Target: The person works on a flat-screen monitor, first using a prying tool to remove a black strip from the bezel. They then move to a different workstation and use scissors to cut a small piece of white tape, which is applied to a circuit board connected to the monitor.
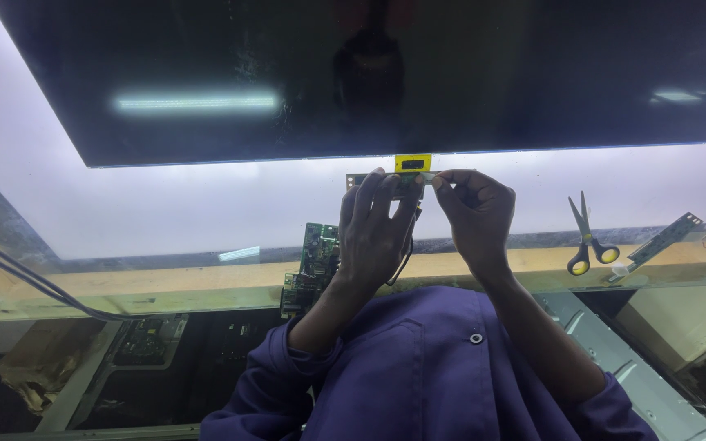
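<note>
Small board (406, 181) between both hands

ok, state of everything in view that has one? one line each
Dark display panel: unlit, lying flat on the glowing white surface.
Small circuit strip: at the panel's near edge, pinched by both hands.
Left hand: fingers closed on the strip.
Right hand: fingertips pinching the strip's end.
Yellow tab: attached at the panel edge.
Green circuit board: propped by the ledge, untouched.
Scissors: closed, lying idle.
</note>
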